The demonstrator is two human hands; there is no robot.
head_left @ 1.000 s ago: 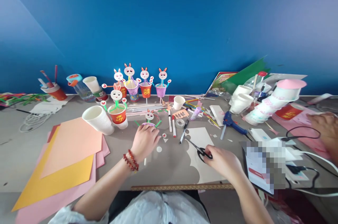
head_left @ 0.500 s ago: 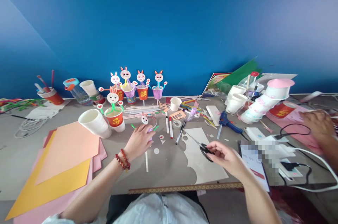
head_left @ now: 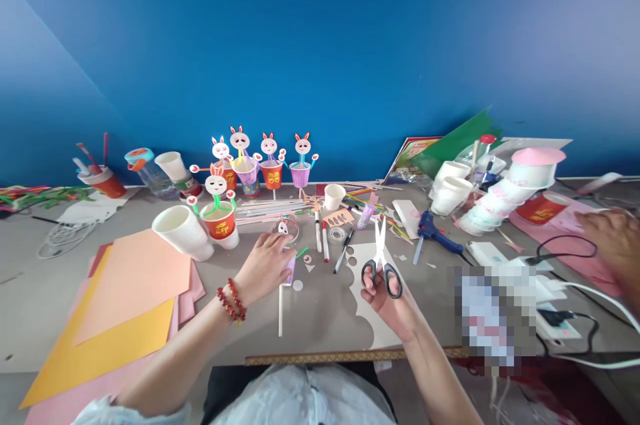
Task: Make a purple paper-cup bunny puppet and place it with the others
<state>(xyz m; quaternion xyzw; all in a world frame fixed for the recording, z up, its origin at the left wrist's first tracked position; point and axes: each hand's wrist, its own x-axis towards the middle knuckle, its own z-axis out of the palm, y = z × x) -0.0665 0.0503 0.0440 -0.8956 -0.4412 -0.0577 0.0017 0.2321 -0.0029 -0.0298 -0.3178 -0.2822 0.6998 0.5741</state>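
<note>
My left hand (head_left: pixel 265 261) curves over a small purple paper cup (head_left: pixel 290 271) lying on the table, its fingers on the cup and hiding much of it. A white stick (head_left: pixel 281 313) runs from the cup toward me. A white rabbit face (head_left: pixel 283 227) lies just past my fingers, with a green strip (head_left: pixel 302 252) beside the cup. In my right hand (head_left: pixel 385 301) is a pair of scissors (head_left: pixel 381 261), blades pointing up and slightly apart, fingers at the black handles. Beneath that hand lies white paper (head_left: pixel 376 328) with round bites cut from its edge.
Rabbit-faced paper cups (head_left: pixel 219 221) stand at the back left, beside stacked white cups (head_left: pixel 183 233). Coloured paper sheets (head_left: pixel 135 285) lie on the left. Markers (head_left: pixel 325 241), a blue glue gun (head_left: pixel 436 235) and a power strip (head_left: pixel 545 308) lie rightward. Another person's hand (head_left: pixel 607 231) rests far right.
My right hand has turned the scissors from pointing left to pointing upward, drawing slightly nearer. The rabbit face under my left hand has shifted slightly right and is partly covered.
</note>
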